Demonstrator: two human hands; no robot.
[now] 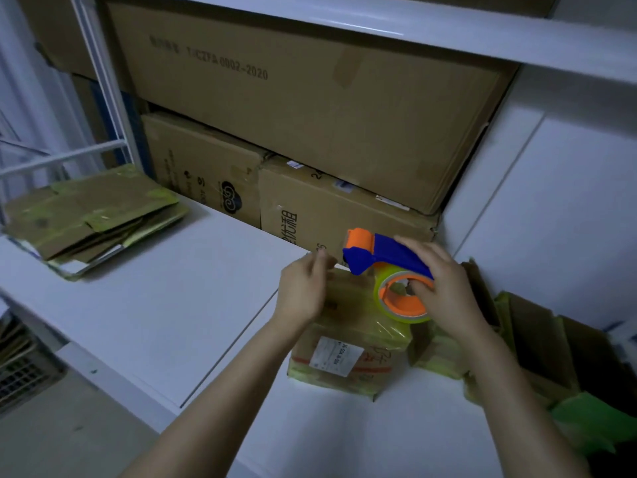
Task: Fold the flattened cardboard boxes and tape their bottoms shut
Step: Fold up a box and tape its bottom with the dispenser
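A small folded cardboard box (348, 353) with yellowish tape and a white label stands on the white table (165, 305). Above its far end my right hand (444, 288) grips a blue and orange tape dispenser (382, 260) that carries a roll of clear yellowish tape (403, 298). My left hand (303, 288) hovers over the box's left top edge, fingers curled with thumb and fingertips pinched together near the dispenser's mouth; any tape end between them is too faint to see. A stack of flattened boxes (93, 215) lies at the table's far left.
Large brown cartons (310, 108) fill the shelf behind the table. More folded, taped boxes (517, 346) crowd the right edge. A metal shelf frame (103, 81) rises at the left, and a dark crate (20, 374) sits on the floor below.
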